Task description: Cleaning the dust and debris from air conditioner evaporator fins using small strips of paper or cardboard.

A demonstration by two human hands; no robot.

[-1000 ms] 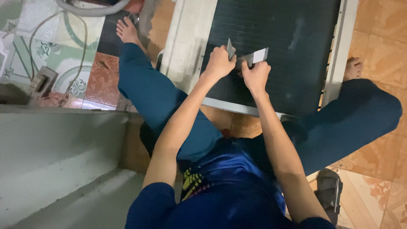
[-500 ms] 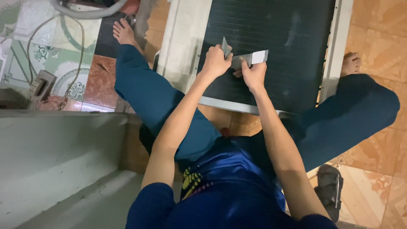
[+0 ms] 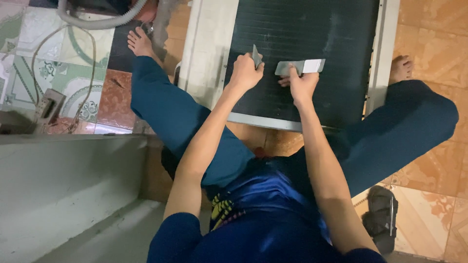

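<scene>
Grey metal strip (image 3: 298, 66) above right fingers (image 3: 292, 78)

both hands (image 3: 246, 73) and their flat metal strip (image 3: 300, 66) now slightly farther up the dark finned panel (image 3: 312, 34)
</scene>
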